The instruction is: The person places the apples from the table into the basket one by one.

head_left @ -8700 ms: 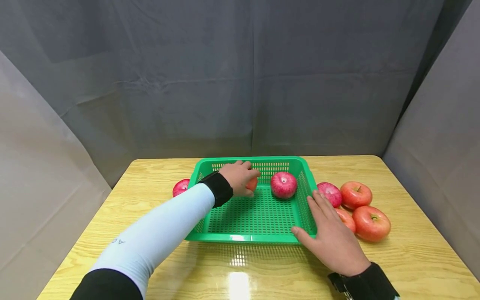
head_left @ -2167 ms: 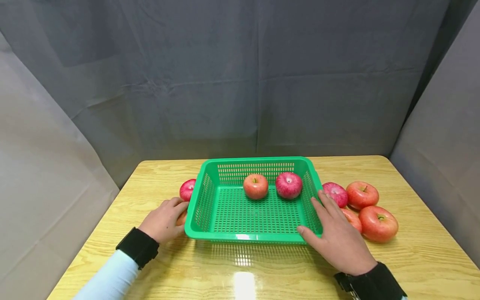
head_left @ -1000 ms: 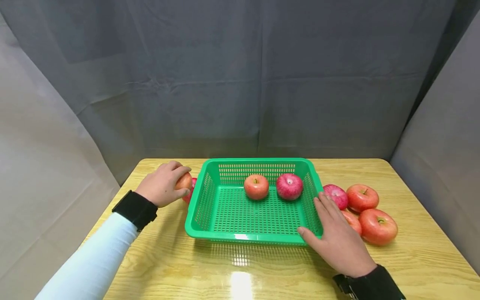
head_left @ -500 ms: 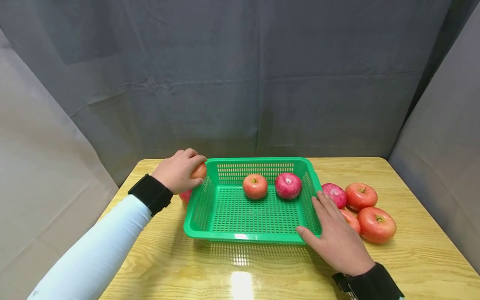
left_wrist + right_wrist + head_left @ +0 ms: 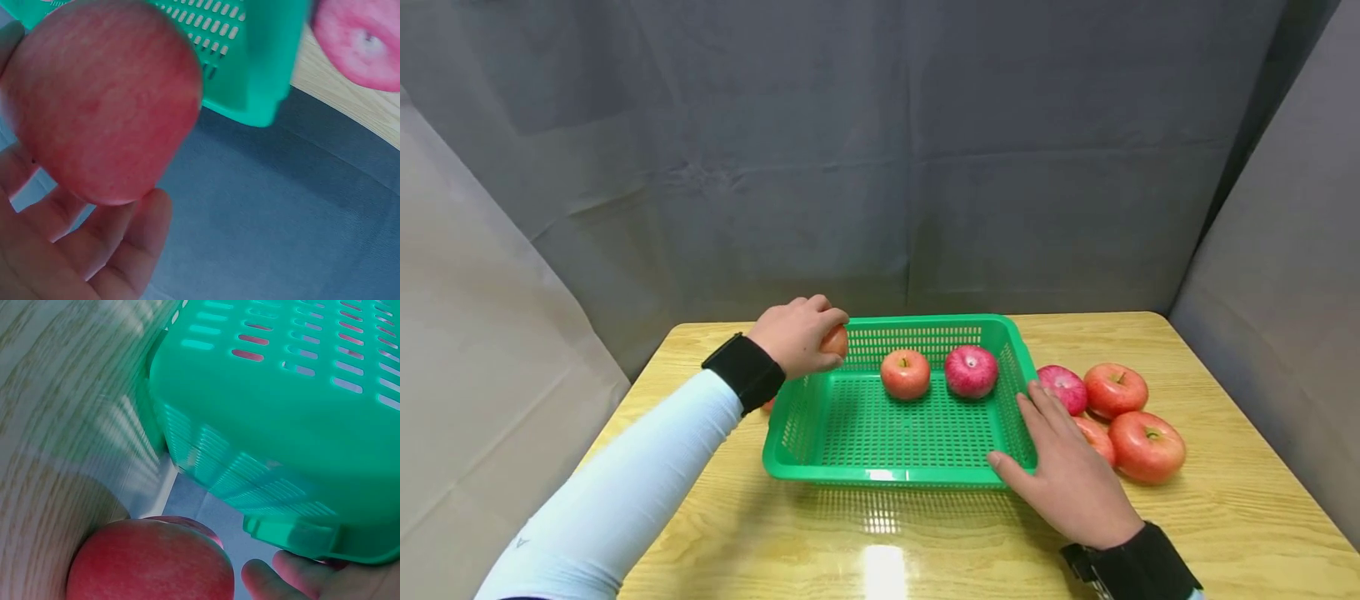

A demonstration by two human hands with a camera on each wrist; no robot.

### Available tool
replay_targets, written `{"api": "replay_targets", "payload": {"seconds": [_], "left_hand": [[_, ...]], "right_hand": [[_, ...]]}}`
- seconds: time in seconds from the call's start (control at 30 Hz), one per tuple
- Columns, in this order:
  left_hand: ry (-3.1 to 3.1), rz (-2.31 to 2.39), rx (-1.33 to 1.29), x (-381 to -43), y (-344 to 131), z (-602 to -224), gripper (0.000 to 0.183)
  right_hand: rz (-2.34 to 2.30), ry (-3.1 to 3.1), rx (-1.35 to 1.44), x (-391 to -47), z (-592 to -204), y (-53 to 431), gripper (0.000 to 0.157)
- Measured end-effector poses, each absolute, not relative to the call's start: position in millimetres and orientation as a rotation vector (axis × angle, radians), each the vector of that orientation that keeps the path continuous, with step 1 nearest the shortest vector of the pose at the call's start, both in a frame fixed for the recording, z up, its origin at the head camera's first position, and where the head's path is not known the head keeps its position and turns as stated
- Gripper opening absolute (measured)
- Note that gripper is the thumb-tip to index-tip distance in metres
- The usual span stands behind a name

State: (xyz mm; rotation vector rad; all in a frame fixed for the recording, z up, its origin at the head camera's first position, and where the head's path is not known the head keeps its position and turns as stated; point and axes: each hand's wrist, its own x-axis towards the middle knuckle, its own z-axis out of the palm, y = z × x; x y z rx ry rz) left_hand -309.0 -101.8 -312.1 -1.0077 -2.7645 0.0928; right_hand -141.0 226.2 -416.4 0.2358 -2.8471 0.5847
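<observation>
My left hand point(image 5: 797, 337) grips a light red apple point(image 5: 835, 342) above the back left part of the green basket point(image 5: 880, 475). In the left wrist view the apple point(image 5: 106, 100) fills the upper left, with fingers point(image 5: 144, 231) curled beneath it. Inside the basket, side by side toward the back, sit a light red apple point(image 5: 905, 374) and a dark pink apple point(image 5: 972, 372). My right hand point(image 5: 1071, 471) rests on the basket's right rim, its fingers mostly straight and its thumb near the front corner.
Right of the basket several apples lie grouped: a dark pink one point(image 5: 1063, 389), a red one at the back point(image 5: 1116, 390), a large one in front point(image 5: 1147, 447) and one partly behind my right hand point(image 5: 1096, 439). Left of the basket, a pink apple point(image 5: 362, 44) lies on the wooden table point(image 5: 1247, 467).
My left hand first placed one light red apple in the basket, then picked up another from the left side and carried it up and rightward over the rim. My right hand stayed put.
</observation>
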Motion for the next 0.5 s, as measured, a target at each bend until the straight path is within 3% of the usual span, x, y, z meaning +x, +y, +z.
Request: {"api": "replay_targets", "payload": {"seconds": [0.5], "left_hand": [[-2.889, 0.214, -0.92, -322, -55, -341, 0.036]], "right_hand": [[0.557, -2.865, 0.242, -143, -417, 226, 0.093]]}}
